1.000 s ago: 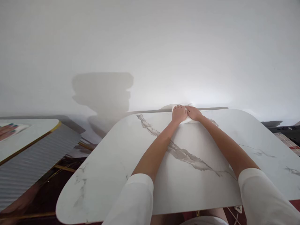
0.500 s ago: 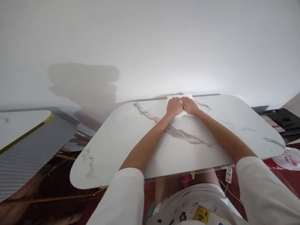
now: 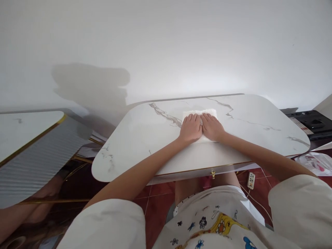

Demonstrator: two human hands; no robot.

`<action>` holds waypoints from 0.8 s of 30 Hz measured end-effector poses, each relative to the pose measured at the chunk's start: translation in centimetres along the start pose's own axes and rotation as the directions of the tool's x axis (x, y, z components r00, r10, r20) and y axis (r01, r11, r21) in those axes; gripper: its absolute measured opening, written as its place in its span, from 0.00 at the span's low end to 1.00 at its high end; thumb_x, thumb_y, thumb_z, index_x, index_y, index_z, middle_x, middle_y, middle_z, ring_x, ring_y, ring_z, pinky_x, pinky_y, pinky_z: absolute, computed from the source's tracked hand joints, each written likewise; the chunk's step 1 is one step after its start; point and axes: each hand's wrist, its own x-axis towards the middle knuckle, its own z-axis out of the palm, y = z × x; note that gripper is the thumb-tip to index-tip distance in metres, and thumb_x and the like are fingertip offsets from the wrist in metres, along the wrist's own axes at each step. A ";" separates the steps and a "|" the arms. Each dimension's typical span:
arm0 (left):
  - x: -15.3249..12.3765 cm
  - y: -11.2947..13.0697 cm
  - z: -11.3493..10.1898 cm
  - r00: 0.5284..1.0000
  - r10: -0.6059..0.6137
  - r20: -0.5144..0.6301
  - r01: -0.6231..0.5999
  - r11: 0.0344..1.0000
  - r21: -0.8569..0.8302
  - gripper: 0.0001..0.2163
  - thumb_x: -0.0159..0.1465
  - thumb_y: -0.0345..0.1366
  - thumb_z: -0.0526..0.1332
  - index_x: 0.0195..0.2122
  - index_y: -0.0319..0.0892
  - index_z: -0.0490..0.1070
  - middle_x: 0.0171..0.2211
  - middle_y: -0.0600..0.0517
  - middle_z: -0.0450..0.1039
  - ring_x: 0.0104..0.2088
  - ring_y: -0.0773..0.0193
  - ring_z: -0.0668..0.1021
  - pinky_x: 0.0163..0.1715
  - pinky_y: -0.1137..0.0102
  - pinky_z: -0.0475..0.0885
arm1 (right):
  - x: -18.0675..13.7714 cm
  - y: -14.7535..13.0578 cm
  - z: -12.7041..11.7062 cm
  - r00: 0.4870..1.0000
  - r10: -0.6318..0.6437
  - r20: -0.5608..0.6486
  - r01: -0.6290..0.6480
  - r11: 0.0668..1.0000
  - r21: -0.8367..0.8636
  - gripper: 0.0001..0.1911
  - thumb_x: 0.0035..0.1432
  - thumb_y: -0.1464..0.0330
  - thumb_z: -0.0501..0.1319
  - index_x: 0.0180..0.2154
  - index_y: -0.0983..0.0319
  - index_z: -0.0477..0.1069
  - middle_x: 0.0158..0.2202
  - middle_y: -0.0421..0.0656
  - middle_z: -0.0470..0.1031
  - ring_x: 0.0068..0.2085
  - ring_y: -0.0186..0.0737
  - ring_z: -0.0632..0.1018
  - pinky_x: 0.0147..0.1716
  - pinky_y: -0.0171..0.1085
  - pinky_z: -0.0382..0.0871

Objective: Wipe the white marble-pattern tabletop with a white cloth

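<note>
A folded white cloth (image 3: 199,112) lies on the white marble-patterned tabletop (image 3: 140,138), its far edge showing beyond my fingertips. My left hand (image 3: 191,127) presses down on the left half of the cloth, fingers close together and pointing away from me. Beside it, my right hand (image 3: 212,126) bears on the right half in the same way, the two thumbs side by side. Both hands are closed against the cloth, and most of it is hidden beneath them.
A white wall (image 3: 166,48) rises behind the tabletop. At left stands another white-topped table with a gold edge (image 3: 33,138). A black appliance (image 3: 317,126) is at right, near a clear plastic bag (image 3: 315,162). A power strip (image 3: 250,180) hangs or lies below.
Both hands and the cloth have moved from the table's far edge back toward me. My elbows have bent outward, and the view has shifted a little.
</note>
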 end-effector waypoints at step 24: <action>-8.0 10.1 -2.6 0.999 -0.029 0.019 0.030 0.996 -0.078 0.26 0.64 0.35 0.49 0.61 0.28 0.64 0.61 0.32 0.65 0.64 0.41 0.65 0.63 0.50 0.60 | -12.7 -0.7 -3.3 0.999 -0.034 -0.014 0.035 0.999 0.029 0.32 0.65 0.67 0.45 0.69 0.63 0.52 0.68 0.50 0.60 0.68 0.51 0.61 0.63 0.56 0.61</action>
